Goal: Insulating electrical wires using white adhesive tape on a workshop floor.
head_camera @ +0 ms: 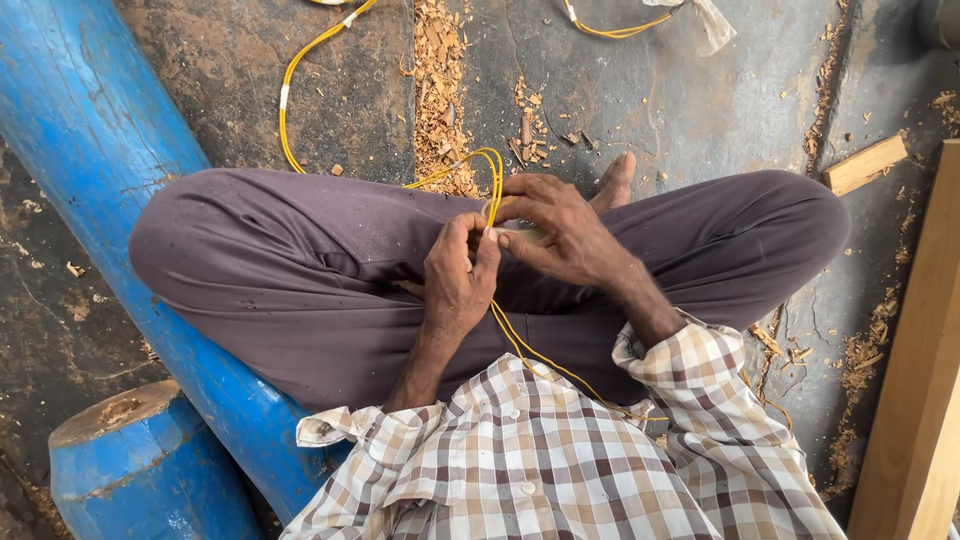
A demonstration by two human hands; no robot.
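I sit cross-legged on the floor in dark grey trousers and a checked shirt. My left hand [458, 272] and my right hand [556, 228] meet over my lap, both pinching a thin yellow cable [492, 180]. The cable loops up just above my fingers, runs away across the floor to the upper left, and another length trails down over my shirt toward the right. My right hand also seems to cup a small pale object against the fingers; it is mostly hidden. My bare foot [615, 180] shows beyond the right hand.
A long blue painted wooden pole [110, 170] lies along my left side, with a short blue log end [140, 460] near it. Wood shavings [438, 90] litter the concrete floor. A pale plank [920, 380] stands at the right edge, a small wood offcut [864, 164] beside it.
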